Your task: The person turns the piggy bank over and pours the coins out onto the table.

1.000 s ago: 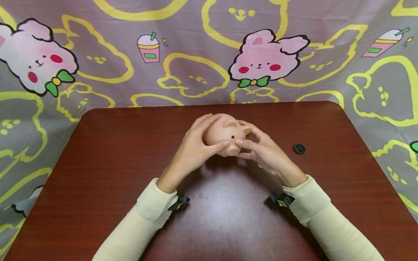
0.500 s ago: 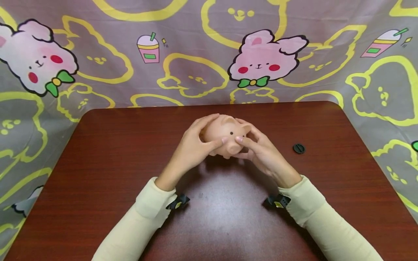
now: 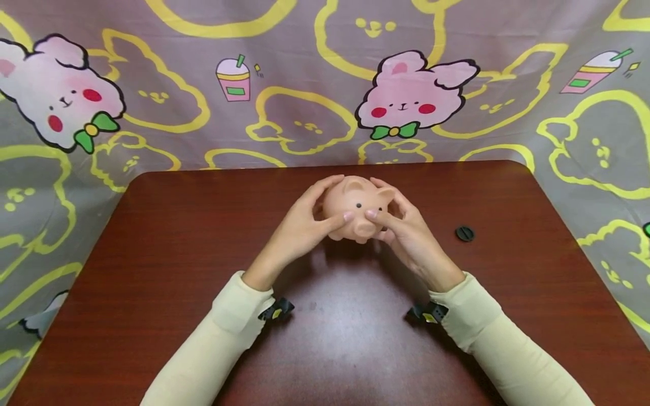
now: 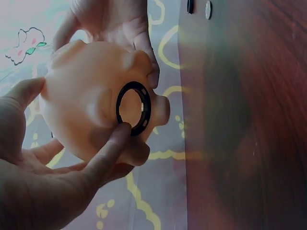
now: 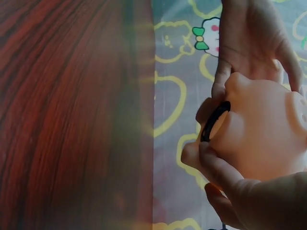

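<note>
Head view: peach piggy bank [image 3: 358,208] sits at frame centre, held clear of the dark red table [image 3: 152,270], snout toward the camera. Left hand [image 3: 299,228] wraps its left flank, thumb tip on the face beside the snout, fingers curled over the back. Right hand [image 3: 408,231] mirrors this on the right flank, thumb tip by the other side of the snout. Both hands clamped on the pig.

Left wrist view: underside of piggy bank [image 4: 96,115] shows a black-rimmed round opening [image 4: 134,108], uncovered; a left fingertip touches the ring's lower edge.

Right wrist view: black ring [image 5: 214,120] seen edge-on, fingers of both hands touching near it.

Small black round plug [image 3: 464,233] lies on the table at centre right, well apart from the hands, between them and the right table edge. Wide bare wood on the left and in the foreground. Cartoon-rabbit cloth [image 3: 416,101] rises behind the far edge
</note>
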Demonstrator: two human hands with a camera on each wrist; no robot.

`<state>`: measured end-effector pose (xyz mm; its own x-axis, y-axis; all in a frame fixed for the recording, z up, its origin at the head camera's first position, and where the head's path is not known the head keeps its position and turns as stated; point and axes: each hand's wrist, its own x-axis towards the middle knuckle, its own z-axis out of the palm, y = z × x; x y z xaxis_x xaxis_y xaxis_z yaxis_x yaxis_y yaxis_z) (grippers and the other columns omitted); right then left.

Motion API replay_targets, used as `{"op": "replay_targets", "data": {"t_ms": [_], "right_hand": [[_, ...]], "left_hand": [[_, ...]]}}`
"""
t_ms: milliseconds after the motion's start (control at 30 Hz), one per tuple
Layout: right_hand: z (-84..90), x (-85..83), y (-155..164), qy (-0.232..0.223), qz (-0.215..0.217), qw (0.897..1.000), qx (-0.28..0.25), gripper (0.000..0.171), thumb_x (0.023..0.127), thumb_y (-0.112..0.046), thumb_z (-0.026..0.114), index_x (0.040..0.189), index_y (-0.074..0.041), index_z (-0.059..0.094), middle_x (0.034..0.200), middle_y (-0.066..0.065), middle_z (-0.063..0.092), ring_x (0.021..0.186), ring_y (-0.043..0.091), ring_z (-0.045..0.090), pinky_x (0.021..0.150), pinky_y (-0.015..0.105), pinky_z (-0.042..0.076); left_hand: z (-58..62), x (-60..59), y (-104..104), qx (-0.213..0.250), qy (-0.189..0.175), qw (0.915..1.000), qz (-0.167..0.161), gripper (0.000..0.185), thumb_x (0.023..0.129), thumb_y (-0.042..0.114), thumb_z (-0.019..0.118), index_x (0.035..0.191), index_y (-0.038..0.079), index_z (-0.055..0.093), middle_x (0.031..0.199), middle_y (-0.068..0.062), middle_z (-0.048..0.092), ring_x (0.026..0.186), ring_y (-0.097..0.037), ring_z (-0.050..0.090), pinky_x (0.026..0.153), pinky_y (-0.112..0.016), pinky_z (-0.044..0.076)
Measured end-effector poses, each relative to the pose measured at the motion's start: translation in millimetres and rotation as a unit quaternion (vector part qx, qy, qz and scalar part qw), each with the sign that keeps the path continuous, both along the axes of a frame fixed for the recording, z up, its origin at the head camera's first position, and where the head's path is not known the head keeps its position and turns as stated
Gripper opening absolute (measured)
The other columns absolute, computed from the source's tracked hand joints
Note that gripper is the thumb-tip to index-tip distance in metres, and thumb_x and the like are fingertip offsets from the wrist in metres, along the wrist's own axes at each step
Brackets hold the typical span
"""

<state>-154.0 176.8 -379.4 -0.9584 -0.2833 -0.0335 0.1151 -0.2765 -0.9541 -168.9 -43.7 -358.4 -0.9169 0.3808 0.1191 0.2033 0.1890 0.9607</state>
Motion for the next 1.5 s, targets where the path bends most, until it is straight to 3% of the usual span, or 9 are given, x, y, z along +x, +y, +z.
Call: {"op": "replay_targets", "data": {"t_ms": [233,367,433,533,667,967,1100,1200,1500], "right_hand": [[-2.9,1.5,0,0.022,-0.033,0.999,0.035,0.068,0.101,-0.004,0.065,0.161,-0.025,0.039,0.159,0.003,0.043,0.127,0.017,0.052,0.083,0.021,0.057],[-2.6,-0.3,-1,0.044,-0.055,0.993,0.093,0.071,0.097,-0.008,0.073,0.159,-0.027,0.043,0.159,0.001,0.044,0.132,0.016,0.05,0.092,0.019,0.054],[-2.2,-1.0,-2,0.078,-0.068,0.983,0.149,0.075,0.094,-0.011,0.078,0.158,-0.03,0.045,0.16,-0.004,0.044,0.139,0.014,0.047,0.104,0.022,0.05],[-1.4,-1.3,-4,0.157,-0.084,0.953,0.246,0.08,0.088,-0.014,0.085,0.157,-0.03,0.048,0.164,-0.007,0.041,0.148,0.015,0.04,0.117,0.035,0.04],[0.5,-0.9,-8,0.279,-0.1,0.895,0.333,0.087,0.08,-0.012,0.092,0.156,-0.02,0.051,0.168,0.003,0.036,0.154,0.026,0.034,0.121,0.054,0.032],[-0.9,2.9,-16,0.431,-0.109,0.789,0.423,0.082,0.078,-0.006,0.091,0.151,-0.01,0.054,0.167,0.017,0.035,0.155,0.041,0.029,0.114,0.062,0.043],[2.1,2.0,-18,0.469,-0.118,0.761,0.432,0.081,0.077,-0.005,0.092,0.15,-0.009,0.055,0.165,0.018,0.038,0.153,0.044,0.031,0.11,0.062,0.048],[4.6,0.6,-18,0.466,-0.117,0.772,0.416,0.081,0.076,-0.004,0.092,0.149,-0.008,0.055,0.164,0.019,0.039,0.152,0.044,0.033,0.114,0.061,0.044],[5.9,-3.7,-16,0.345,-0.115,0.867,0.341,0.085,0.077,-0.007,0.093,0.153,-0.015,0.055,0.166,0.004,0.041,0.155,0.025,0.035,0.122,0.051,0.034]], "left_hand": [[-3.6,-8.0,2,-0.016,-0.004,0.9995,-0.028,0.073,0.096,0.017,0.077,0.159,0.02,0.041,0.157,-0.003,0.046,0.13,-0.027,0.06,0.098,-0.041,0.057],[-7.0,-12.2,1,-0.017,-0.003,0.9991,-0.038,0.079,0.094,0.014,0.079,0.161,0.018,0.038,0.159,-0.005,0.044,0.13,-0.028,0.061,0.1,-0.043,0.057],[-9.3,-13.7,0,-0.008,-0.009,0.9989,-0.045,0.083,0.093,0.011,0.08,0.163,0.019,0.035,0.162,-0.004,0.042,0.133,-0.027,0.059,0.1,-0.04,0.057],[-13.1,-15.2,-3,0.012,-0.023,0.9978,-0.06,0.091,0.091,0.006,0.081,0.165,0.02,0.031,0.167,-0.002,0.035,0.14,-0.026,0.055,0.101,-0.036,0.058],[-17.9,-15.7,-7,0.027,-0.028,0.9964,-0.075,0.1,0.087,-0.001,0.082,0.167,0.024,0.026,0.172,0.004,0.025,0.137,-0.029,0.059,0.099,-0.035,0.058],[-28.0,-14.5,-9,0.03,-0.01,0.9974,-0.065,0.112,0.083,-0.005,0.085,0.168,0.026,0.018,0.173,0.008,0.018,0.135,-0.031,0.058,0.095,-0.036,0.059],[-27.3,-14.5,-7,0.058,-0.01,0.9963,-0.062,0.113,0.082,-0.009,0.083,0.167,0.028,0.019,0.173,0.01,0.021,0.142,-0.03,0.053,0.097,-0.038,0.059],[-26.2,-13.4,-8,0.067,-0.011,0.9959,-0.059,0.112,0.083,-0.01,0.082,0.167,0.029,0.019,0.173,0.008,0.024,0.142,-0.031,0.052,0.097,-0.038,0.059],[-26.3,-10.0,-10,0.082,-0.015,0.995,-0.055,0.102,0.09,-0.005,0.077,0.167,0.026,0.019,0.173,0.004,0.025,0.137,-0.034,0.058,0.098,-0.035,0.059]]}}
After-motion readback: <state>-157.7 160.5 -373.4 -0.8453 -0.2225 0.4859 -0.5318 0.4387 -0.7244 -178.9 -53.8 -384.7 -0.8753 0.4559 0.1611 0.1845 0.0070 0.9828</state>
